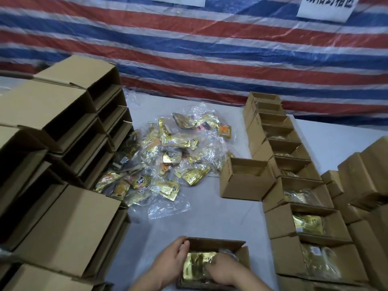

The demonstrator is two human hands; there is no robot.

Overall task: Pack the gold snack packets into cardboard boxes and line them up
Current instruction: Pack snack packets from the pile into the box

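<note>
Left hand (168, 260) was curled over the left wall of the open box (218, 245) at bottom centre, thumb on the rim, likely bracing it so it wouldn't slide. Right hand (220, 267) sat inside the box with fingers bent down onto a gold packet (196, 264), pressing or tucking it flat; couldn't tell if it pinched the packet or only pushed on it. The packet lay in the box, filling most of the opening. So the step in hand looked like seating a packet, box not yet in the row. Just ahead, the loose pile of gold packets (168, 160) in clear wrap lay on the grey table (210, 217), within reach as supply. One box (245, 179) stood beside the row, apart from it. The filled row (294, 185) ran along the right, flaps open, gold showing inside, packed tight edge to edge. Empty boxes (63, 143) were stacked on their sides at left, openings facing the worker's area. Striped tarp (210, 49) hung behind.
</note>
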